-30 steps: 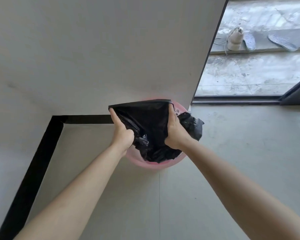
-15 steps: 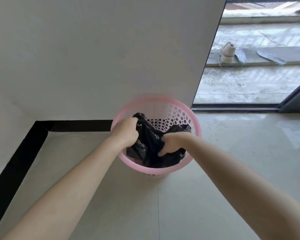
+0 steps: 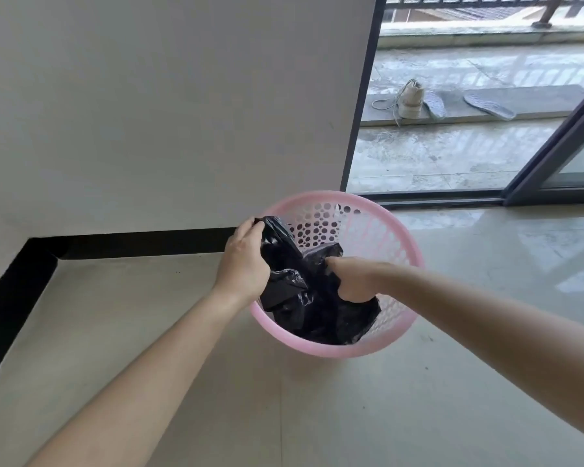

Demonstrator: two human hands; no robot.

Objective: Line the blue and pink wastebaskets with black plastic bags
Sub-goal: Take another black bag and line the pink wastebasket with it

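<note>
From the head view I see the black bag (image 3: 312, 298), held stretched above the pink wastebasket (image 3: 398, 237) a second ago, now bunched down inside it. My left hand (image 3: 246, 261) pinches the bag's edge at the basket's near-left rim, while my right hand (image 3: 354, 279) is pushed into the plastic, fingers hidden. I judge that spreading the mouth over the rim remains; no blue basket is visible.

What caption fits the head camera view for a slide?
Left hand grips black bag at pink wastebasket rim; right hand pushes it inside.
</note>
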